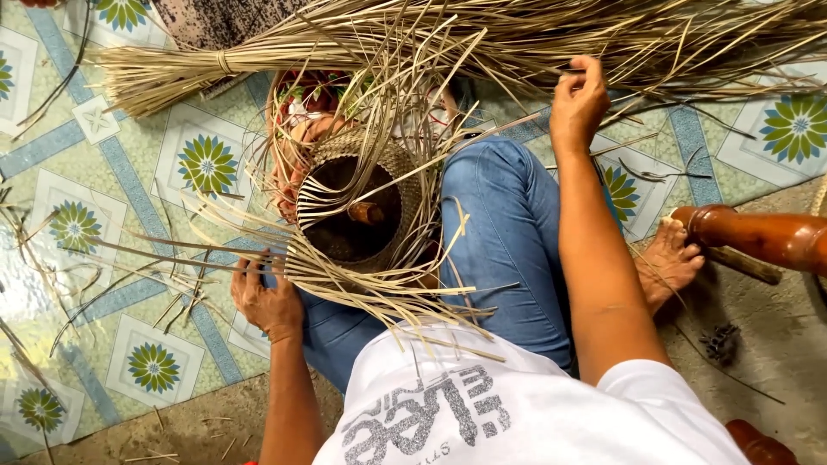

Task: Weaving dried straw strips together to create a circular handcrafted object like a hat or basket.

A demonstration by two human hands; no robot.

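The half-woven basket [357,207] rests on the person's lap, loose strips fanning outward. Left hand [265,297] lies at its lower-left rim, fingers [250,274] curled over the strips. Right hand [577,103] reaches away to the reed bundle [482,39] on the floor, fingers pinching a strand.

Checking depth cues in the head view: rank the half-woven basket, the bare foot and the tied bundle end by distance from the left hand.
From the left hand:
1. Half-woven basket: touching, the hand rests on its loose strips at the lower left rim.
2. Tied bundle end: upper left on the patterned mat.
3. Bare foot: far right, past the knee.
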